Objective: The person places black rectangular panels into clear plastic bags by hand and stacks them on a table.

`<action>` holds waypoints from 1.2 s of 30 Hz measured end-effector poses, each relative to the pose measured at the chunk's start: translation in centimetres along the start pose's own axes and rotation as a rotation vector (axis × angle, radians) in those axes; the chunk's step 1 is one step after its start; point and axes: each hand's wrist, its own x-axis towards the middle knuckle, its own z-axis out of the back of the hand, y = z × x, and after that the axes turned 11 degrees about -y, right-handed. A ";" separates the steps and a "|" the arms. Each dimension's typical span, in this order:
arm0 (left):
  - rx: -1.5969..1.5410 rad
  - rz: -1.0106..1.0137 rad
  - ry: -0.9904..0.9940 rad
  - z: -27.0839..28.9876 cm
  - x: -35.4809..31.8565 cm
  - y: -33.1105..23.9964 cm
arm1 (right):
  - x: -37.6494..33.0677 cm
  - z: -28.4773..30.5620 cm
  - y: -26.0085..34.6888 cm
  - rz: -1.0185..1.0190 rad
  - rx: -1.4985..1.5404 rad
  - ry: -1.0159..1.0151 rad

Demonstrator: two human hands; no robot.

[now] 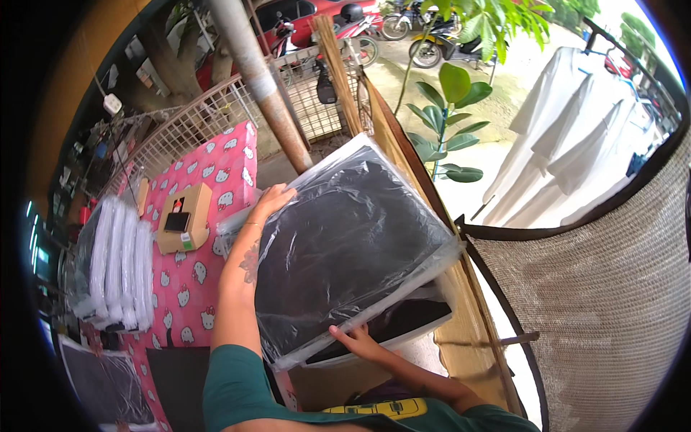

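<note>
A large flat black sheet [338,241] wrapped in clear plastic lies tilted in front of me. My left hand [276,198] is closed over its far left edge, with the fingers on the plastic. At the near edge, my right hand [356,342] grips the wrapping, thumb on top and the other fingers partly hidden. A second plastic-wrapped black sheet [410,317] shows beneath the near right side. What supports the sheets is mostly hidden.
On the left, a pink cloth [234,162] printed with white cartoon cats bears a cardboard box [185,218] with a phone [177,222] on it. Beside them stand several plastic-wrapped bundles [119,263]. A pole [263,86] rises ahead; mesh netting [597,309] hangs on the right.
</note>
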 end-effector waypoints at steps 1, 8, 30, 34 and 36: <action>-0.004 -0.004 0.001 0.0 -0.3 -0.1 | -0.2 -0.2 -0.3 0.032 -0.019 -0.012; -0.123 -0.090 -0.702 3.8 -10.8 -5.7 | 0.5 -2.0 -2.1 0.197 -0.035 -0.282; -1.019 0.939 0.117 1.7 -28.4 8.0 | -2.6 -2.6 -2.6 0.748 -1.064 -0.219; -1.250 0.976 0.198 0.7 -27.2 8.9 | -2.5 -2.5 -3.2 0.881 -0.957 -0.390; -1.280 0.985 0.215 0.3 -26.6 8.9 | -2.4 -2.7 -2.8 0.898 -0.974 -0.453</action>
